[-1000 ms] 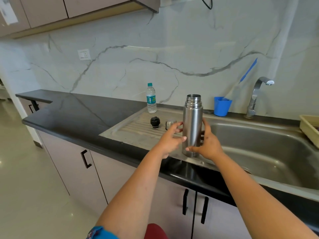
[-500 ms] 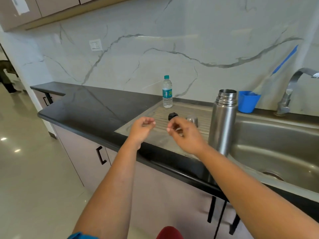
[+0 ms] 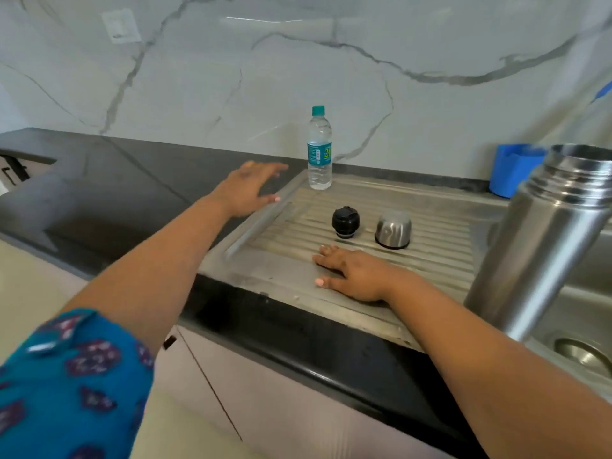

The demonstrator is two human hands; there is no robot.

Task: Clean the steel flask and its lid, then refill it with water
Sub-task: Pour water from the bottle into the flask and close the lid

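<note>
White marble-veined backsplash behind, black counter (image 3: 109, 180) below, steel drainboard (image 3: 430, 226) set into it. Steel flask (image 3: 536, 240) standing open-mouthed and upright at the drainboard's right end beside the sink basin (image 3: 583, 313), tilted-looking only through lens distortion; black stopper (image 3: 345, 222) and steel cup lid (image 3: 393, 229) side by side on the ribs, apart from the flask; plastic water bottle (image 3: 319, 149) upright and capped at the back edge; blue cup (image 3: 511, 170) behind the flask. Just changed: both hands off the flask, gripped a second ago between both palms, released half a second ago with fingers loosely pinched in mid-air. Now the left hand (image 3: 250, 190) stretched over the counter's edge toward the water bottle, fingers (image 3: 275, 167) straight and holding nothing, somewhat blurred; right hand (image 3: 356, 276) flat, palm down on the drainboard just in front of the stopper, fingers straight, grasping nothing. View also swung left and nearer, flask pushed to the frame's right, tap out of sight. Probable meaning: flask set down as ready, lid parts still off, refilling apparently next, with the bottle the likely target of the left reach. Whether the flask interior is wet or clean, impossible to tell. No contact yet with bottle, stopper or cup lid.
</note>
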